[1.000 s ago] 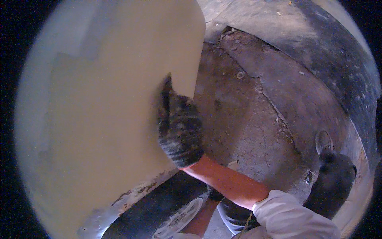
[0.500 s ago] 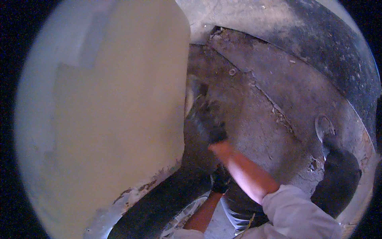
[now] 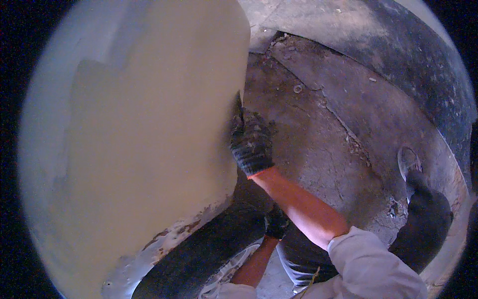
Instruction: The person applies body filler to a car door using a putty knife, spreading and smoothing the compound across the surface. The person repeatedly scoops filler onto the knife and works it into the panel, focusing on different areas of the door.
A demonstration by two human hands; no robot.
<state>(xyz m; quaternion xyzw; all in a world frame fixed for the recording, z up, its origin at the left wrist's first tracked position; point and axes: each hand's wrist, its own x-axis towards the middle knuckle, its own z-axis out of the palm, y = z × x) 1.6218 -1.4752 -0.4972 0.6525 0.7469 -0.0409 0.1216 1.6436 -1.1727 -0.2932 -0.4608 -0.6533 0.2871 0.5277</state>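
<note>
My right hand [image 3: 252, 144], in a dark, dirty glove with an orange cuff, is at the right edge of a large yellowish-beige panel [image 3: 154, 129]. One digit points up along the panel; the other fingers are bent. What lies between the palm and the panel is hidden. Lower down, my left hand [image 3: 276, 222], also in a dark glove, is beside the end of a black curved band [image 3: 199, 254] that looks like a tyre. Its fingers cannot be made out against the dark parts around it.
The panel's lower edge [image 3: 199, 219] is chipped and rusty. Brown, cracked floor [image 3: 323, 164] with crumbled debris lies to the right, with a small ring [image 3: 298, 88] on it. A dark trouser leg [image 3: 423, 219] and a shoe [image 3: 409, 162] are at the right.
My right hand, blurred before beside a pale thing, has come left onto the panel's edge and shows sharply. The panel has shifted slightly right in view. My left hand has barely moved.
</note>
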